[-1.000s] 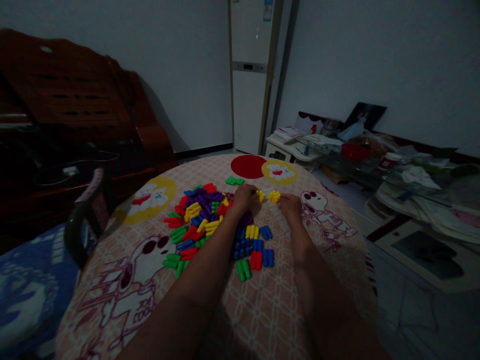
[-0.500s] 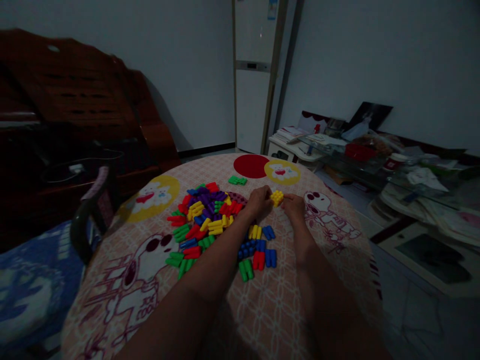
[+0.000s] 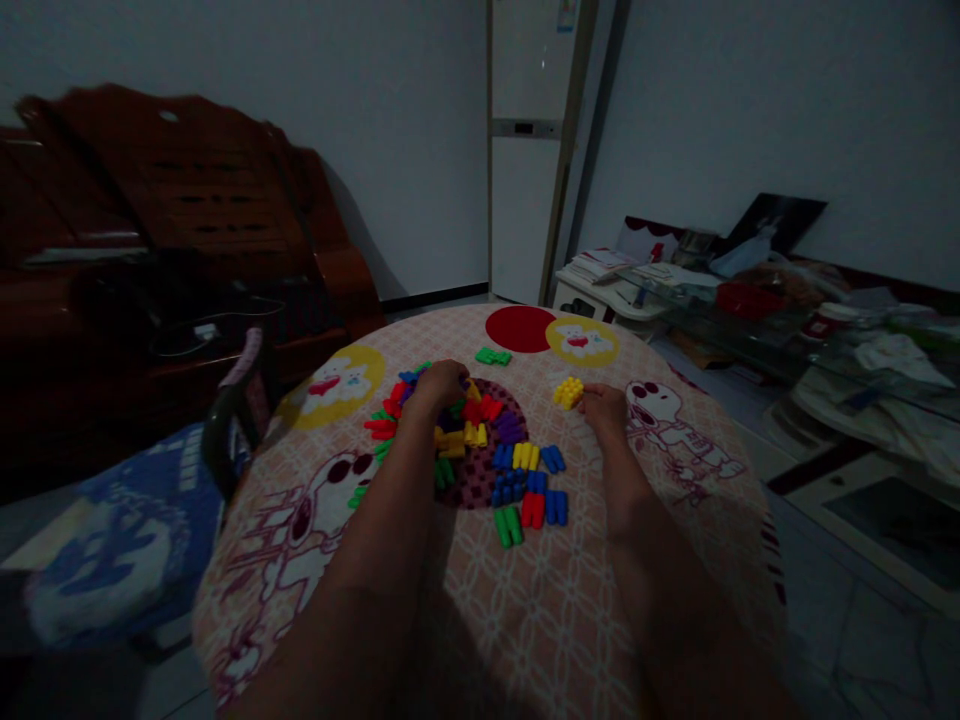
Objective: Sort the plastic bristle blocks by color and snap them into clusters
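In the head view, the right hand [image 3: 604, 408] is grasping with its fingertips a yellow block cluster [image 3: 568, 392], which is just above or on the tablecloth [image 3: 555, 600], to the right of the other blocks. The left hand [image 3: 444, 383] is over the heap of coloured blocks [image 3: 480, 409] with its fingers bent down; I cannot tell if they hold a piece, because the hand itself hides them. The heap lies partly on a round purple patterned area [image 3: 476, 490]. On its near right side, a blue block [image 3: 556, 506], a red block [image 3: 533, 510] and a green block [image 3: 508, 526] lie close together, and green blocks [image 3: 493, 356] lie apart on the far side. About writing: the dog print [image 3: 675, 430] seems to have letters on its body, but they are too small to read. A blue label [image 3: 565, 15] on the tall white appliance [image 3: 525, 210] and the marking on a red-and-white cup [image 3: 825, 320] are equally unreadable.
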`<state>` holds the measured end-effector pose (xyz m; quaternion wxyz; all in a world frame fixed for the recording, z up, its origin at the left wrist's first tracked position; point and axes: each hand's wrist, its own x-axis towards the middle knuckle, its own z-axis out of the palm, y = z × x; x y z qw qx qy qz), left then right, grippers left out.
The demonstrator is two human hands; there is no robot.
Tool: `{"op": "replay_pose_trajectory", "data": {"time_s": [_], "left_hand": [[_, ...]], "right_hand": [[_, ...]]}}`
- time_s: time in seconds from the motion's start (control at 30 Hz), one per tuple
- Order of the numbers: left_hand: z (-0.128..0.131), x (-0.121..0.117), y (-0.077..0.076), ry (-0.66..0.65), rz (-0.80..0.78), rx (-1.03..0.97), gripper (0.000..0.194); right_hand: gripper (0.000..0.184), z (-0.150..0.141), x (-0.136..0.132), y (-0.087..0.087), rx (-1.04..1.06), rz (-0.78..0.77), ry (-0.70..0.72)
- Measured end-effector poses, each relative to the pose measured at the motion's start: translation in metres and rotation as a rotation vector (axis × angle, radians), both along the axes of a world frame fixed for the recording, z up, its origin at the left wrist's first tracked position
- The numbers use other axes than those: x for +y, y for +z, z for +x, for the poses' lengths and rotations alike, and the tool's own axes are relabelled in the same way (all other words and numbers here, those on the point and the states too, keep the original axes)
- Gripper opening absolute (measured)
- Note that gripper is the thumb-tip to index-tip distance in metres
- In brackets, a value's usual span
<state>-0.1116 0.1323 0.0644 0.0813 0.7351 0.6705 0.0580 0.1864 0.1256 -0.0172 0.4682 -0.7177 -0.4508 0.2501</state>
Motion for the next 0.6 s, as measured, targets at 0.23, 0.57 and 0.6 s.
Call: {"op": "replay_pose_trajectory", "data": {"time_s": [0.23,0.57,0.6], "left_hand": [[-0.070,-0.025,0.028,0.132,0.130,-0.050,0.036],[-0.077,-0.036,0.008,0.148,-0.099,-0.157,0.013],[-0.073,-0.035,0.009,0.140,-0.082,-0.149,0.013]], "right_hand": [[0.040,-0.002,-0.004,0.005,0.032,-0.010,-0.015],[0.039,-0.002,-0.006,0.006,-0.010,-0.003,-0.014],[0.040,-0.002,-0.006,0.006,-0.014,-0.007,-0.018]]}}
